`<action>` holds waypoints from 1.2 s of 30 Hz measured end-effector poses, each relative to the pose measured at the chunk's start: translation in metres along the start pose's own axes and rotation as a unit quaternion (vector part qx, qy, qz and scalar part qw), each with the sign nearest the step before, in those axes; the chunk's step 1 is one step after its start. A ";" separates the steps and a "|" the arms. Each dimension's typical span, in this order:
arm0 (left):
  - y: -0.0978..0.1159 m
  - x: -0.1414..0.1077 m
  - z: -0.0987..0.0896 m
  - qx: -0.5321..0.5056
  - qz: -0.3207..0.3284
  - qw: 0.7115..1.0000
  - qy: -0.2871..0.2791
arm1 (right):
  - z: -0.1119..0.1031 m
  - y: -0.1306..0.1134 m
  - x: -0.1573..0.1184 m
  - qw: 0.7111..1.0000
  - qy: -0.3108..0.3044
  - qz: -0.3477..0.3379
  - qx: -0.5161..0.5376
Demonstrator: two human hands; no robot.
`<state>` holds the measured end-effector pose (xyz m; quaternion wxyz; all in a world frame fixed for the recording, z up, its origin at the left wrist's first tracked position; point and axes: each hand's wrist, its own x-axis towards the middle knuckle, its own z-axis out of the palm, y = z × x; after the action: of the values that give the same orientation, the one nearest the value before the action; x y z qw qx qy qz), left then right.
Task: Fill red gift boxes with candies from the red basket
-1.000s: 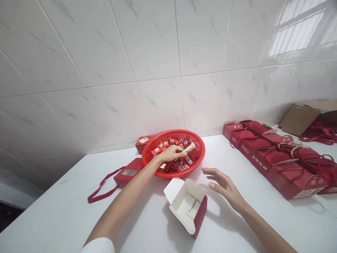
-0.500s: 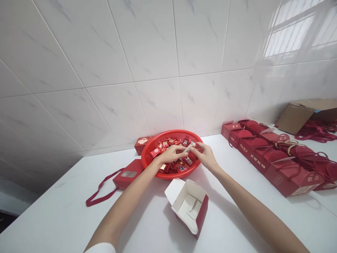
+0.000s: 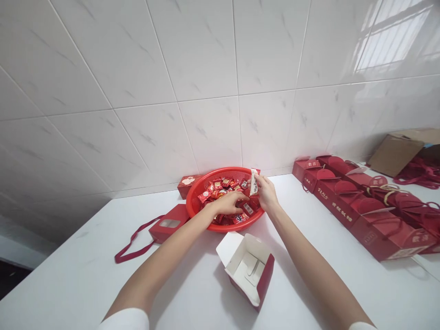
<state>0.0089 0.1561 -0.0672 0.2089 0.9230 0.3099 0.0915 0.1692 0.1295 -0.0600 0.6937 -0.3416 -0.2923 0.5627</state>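
Stick (image 3: pixel 253 183), white-wrapped: long axis near-upright, over right side of red basket (image 3: pixel 233 227), pinched in fingers of my right hand (image 3: pixel 267 192). Left hand (image 3: pixel 227 203): over sweets (image 3: pixel 217 185), mid-basket; grip hidden, I cannot tell.

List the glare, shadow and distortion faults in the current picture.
Head view: a bright window reflection glares off the tiled wall at upper right; head view: soft shadow left of the open box; head view: tile joints fan outward toward the sides, suggesting wide-angle stretch.
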 end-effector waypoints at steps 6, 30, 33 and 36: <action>0.003 -0.001 -0.004 -0.027 -0.008 0.999 -0.031 | -0.003 0.000 -0.003 1.000 -0.022 -0.002 0.001; -0.007 -0.011 -0.015 -0.177 -0.013 0.903 0.390 | -0.004 0.013 0.000 0.999 -0.042 0.001 -0.028; -0.006 -0.011 -0.014 -0.190 -0.002 0.910 0.369 | -0.004 0.014 0.000 0.999 -0.038 -0.002 -0.025; -0.007 -0.009 -0.012 -0.212 -0.009 0.911 0.354 | -0.004 0.013 0.001 0.999 -0.039 0.003 -0.036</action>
<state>-0.0055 0.1593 -0.0601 0.2770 0.7611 0.3449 0.4743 0.1653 0.1317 -0.0725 0.6675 -0.3447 -0.3381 0.5668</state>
